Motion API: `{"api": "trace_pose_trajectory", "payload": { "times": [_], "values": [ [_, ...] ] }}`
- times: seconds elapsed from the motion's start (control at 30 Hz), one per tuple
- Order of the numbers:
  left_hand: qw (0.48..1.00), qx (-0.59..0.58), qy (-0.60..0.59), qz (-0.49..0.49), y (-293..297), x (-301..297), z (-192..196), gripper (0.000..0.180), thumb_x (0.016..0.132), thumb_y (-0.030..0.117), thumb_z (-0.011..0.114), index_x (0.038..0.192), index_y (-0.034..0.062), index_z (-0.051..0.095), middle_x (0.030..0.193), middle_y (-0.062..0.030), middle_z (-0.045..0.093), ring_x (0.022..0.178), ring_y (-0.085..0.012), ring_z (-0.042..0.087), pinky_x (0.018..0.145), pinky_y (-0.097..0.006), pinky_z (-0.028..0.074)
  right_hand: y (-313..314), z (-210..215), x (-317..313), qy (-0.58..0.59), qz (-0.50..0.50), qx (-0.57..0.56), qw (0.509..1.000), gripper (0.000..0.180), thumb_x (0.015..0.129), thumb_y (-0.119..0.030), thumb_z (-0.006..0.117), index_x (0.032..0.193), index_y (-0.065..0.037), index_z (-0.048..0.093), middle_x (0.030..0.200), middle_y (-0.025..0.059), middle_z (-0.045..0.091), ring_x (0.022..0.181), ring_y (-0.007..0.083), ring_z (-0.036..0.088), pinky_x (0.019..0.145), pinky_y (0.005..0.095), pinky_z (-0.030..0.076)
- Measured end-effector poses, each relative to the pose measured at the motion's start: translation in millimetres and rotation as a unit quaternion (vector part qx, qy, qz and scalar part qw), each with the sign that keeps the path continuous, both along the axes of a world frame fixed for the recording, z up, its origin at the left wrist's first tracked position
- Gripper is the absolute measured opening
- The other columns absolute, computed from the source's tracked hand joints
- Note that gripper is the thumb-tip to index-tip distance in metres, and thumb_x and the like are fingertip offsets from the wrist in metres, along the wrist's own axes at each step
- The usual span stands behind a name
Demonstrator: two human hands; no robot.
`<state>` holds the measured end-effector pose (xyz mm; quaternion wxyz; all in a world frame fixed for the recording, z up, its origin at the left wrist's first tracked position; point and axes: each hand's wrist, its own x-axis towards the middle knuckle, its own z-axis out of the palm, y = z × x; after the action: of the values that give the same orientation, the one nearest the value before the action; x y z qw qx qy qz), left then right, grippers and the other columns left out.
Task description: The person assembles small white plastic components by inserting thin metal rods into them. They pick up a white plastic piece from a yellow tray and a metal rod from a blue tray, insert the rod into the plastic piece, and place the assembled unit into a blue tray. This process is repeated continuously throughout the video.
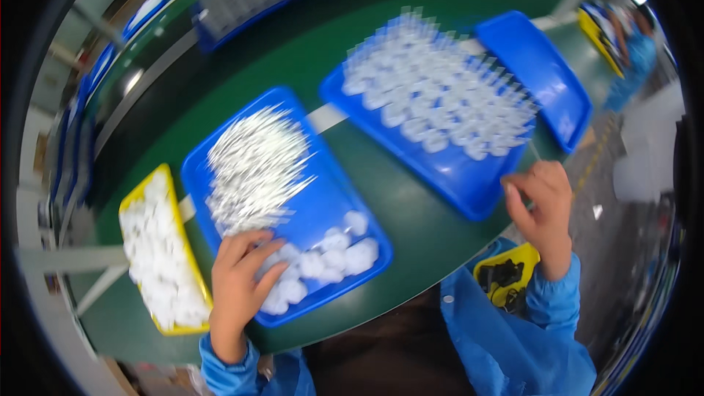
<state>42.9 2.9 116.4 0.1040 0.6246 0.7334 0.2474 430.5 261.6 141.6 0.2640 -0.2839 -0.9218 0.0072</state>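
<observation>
My left hand reaches over the near left part of a blue tray, fingers bent and apart beside white round pieces. I make out nothing held in it. Farther up that tray lies a heap of thin silvery-white sticks. My right hand is by the near right corner of a second blue tray. Its thumb and forefinger come together, but blur hides what is between them, if anything. Many clear pieces with round bases and thin stems stand in rows in that tray.
A yellow tray of white pieces stands at the left. Another blue tray lies at the far right on the green table. Below the near edge is a yellow bin with dark things. Another person is at the far right.
</observation>
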Motion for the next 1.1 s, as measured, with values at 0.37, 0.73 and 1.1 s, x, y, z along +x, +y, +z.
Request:
{"api": "trace_pose_trajectory", "payload": {
  "times": [0.37, 0.73, 1.1],
  "values": [
    [0.992, 0.105, -0.019, -0.072, 70, 54, -22, 0.035, 0.087, 0.023, 0.088, 0.115, 0.0067, 0.077, 0.108, -0.0103, 0.074, 0.092, -0.0343, 0.070, 0.082, -0.044, 0.059, -36, 2, -199, 0.095, 0.225, -0.033, 0.969, 0.013, 0.085, -0.017, 0.088, 0.096, -0.014, 0.081, 0.092, 0.0008, 0.075, 0.081, 0.0226, 0.071, 0.071, 0.0387, 0.051],
    [0.952, 0.177, -0.229, 0.099, 15, -4, -6, 0.034, 0.087, -0.007, 0.076, 0.118, 0.0063, 0.082, 0.099, -0.0058, 0.066, 0.085, -0.0154, 0.065, 0.076, -0.028, 0.056, -32, -2, -229, 0.045, 0.256, -0.057, 0.964, 0.012, 0.086, -0.016, 0.088, 0.096, -0.014, 0.081, 0.092, 0.0023, 0.077, 0.082, 0.0229, 0.073, 0.072, 0.0390, 0.052],
    [0.811, 0.332, -0.471, 0.098, -7, -34, -41, 0.021, 0.110, 0.010, 0.059, 0.125, -0.0004, 0.070, 0.120, -0.0107, 0.062, 0.097, -0.0153, 0.064, 0.080, -0.026, 0.057, -67, -29, -335, -0.006, 0.260, 0.020, 0.965, 0.011, 0.084, -0.016, 0.084, 0.086, -0.011, 0.075, 0.084, 0.0046, 0.070, 0.083, 0.0248, 0.074, 0.075, 0.0416, 0.056]
  ]
}}
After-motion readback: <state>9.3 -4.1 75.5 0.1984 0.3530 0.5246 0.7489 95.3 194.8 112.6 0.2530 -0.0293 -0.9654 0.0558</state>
